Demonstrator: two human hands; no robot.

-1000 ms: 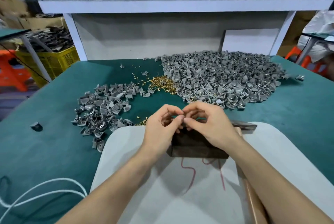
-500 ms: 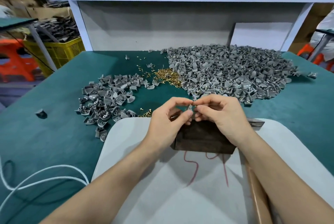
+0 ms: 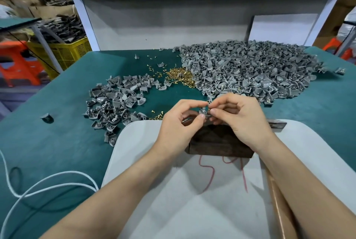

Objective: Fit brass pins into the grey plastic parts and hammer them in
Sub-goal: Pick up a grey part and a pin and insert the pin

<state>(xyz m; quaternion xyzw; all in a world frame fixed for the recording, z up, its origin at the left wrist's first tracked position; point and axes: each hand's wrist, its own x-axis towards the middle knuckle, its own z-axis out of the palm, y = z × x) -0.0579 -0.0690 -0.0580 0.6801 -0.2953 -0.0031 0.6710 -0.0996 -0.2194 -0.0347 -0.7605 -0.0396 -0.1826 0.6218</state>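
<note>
My left hand (image 3: 178,123) pinches a small grey plastic part (image 3: 203,112) between thumb and forefinger, just above the dark wooden block (image 3: 217,142). My right hand (image 3: 242,117) meets it from the right, fingertips pinching a tiny brass pin (image 3: 208,102) at the part's top. A large heap of grey parts (image 3: 250,71) lies behind the hands, a smaller heap of grey parts (image 3: 117,103) to the left. Loose brass pins (image 3: 180,76) lie between the heaps. A hammer's head (image 3: 277,125) and wooden handle (image 3: 279,206) lie under my right forearm.
The block sits on a white board (image 3: 173,190) on the green table (image 3: 57,142). A white cord (image 3: 38,186) curls at the lower left. One stray grey part (image 3: 47,118) lies far left. A white shelf frame (image 3: 173,17) backs the table; a yellow crate (image 3: 67,51) stands beyond.
My hands have stayed together over the block, working the pin against the part. The camera has tipped downward, so the shelf top has left the view.
</note>
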